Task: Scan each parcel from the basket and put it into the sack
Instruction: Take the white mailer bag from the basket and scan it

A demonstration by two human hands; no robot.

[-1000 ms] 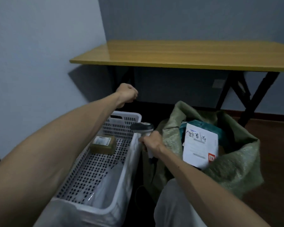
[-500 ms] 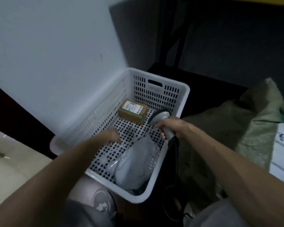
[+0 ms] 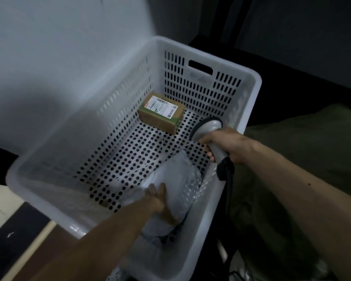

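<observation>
A white perforated basket (image 3: 251, 82) stands in front of me. At its far end lies a small brown cardboard box (image 3: 161, 113) with a white label on top. A soft grey plastic-bag parcel (image 3: 178, 179) lies at the near right of the basket floor. My left hand (image 3: 159, 200) reaches into the basket and rests on this parcel with its fingers stretched out. My right hand (image 3: 225, 146) grips the handle of a grey barcode scanner (image 3: 208, 127) over the basket's right wall, its head turned toward the box. The green woven sack (image 3: 312, 151) lies to the right, mostly in shadow.
A pale wall runs close along the basket's left side. The scanner's black cable (image 3: 228, 185) hangs down between basket and sack. Dark floor and table legs (image 3: 225, 19) lie beyond the basket; a light floor strip (image 3: 0, 201) shows at the lower left.
My head has tilted down from the table to the basket. My left hand came down from above the basket onto the grey bag parcel. The right hand keeps hold of the scanner.
</observation>
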